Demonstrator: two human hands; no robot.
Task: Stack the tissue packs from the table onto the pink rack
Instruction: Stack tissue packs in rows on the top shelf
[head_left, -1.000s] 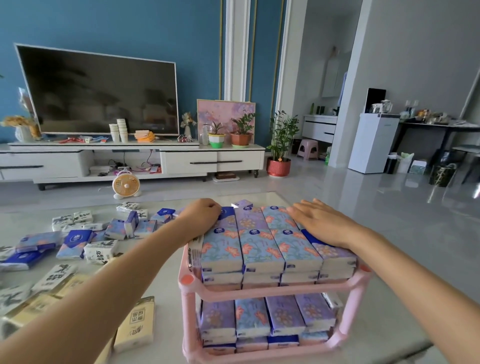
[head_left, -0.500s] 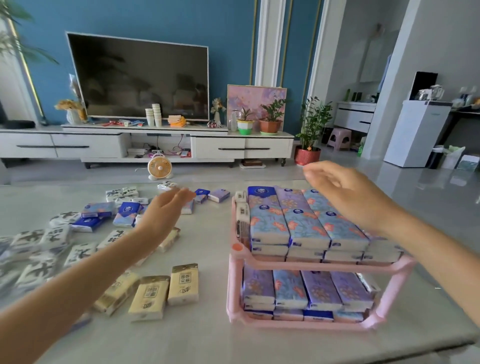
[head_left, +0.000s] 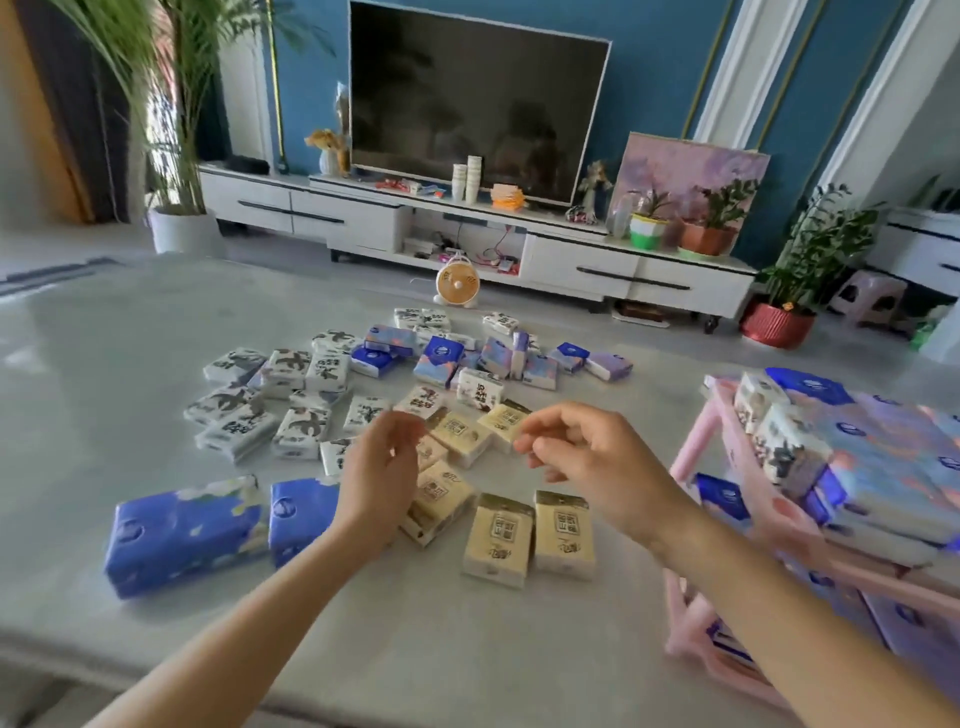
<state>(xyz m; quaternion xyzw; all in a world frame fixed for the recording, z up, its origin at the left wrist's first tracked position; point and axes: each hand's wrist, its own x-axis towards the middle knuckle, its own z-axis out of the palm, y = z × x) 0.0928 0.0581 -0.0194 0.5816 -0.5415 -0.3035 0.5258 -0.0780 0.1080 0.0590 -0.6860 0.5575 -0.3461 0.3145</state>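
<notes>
Both hands have swung off the pink plastic rack (head_left: 696, 447), now packed at frame right. Left hand (head_left: 376, 467) and right hand (head_left: 587, 457) hover, fingers loosely curled and empty, over dozens of small wrapped tissue packs (head_left: 498, 540) still strewn across the pale worktop (head_left: 104, 364).

A deep blue wall (head_left: 649, 93) with white trim carries a dark television (head_left: 478, 109) above a long white media console (head_left: 519, 234). A tall palm (head_left: 171, 104) stands at left, potted plants (head_left: 810, 270) at right, a small fan (head_left: 457, 283) on the glossy pale floor (head_left: 78, 244).
</notes>
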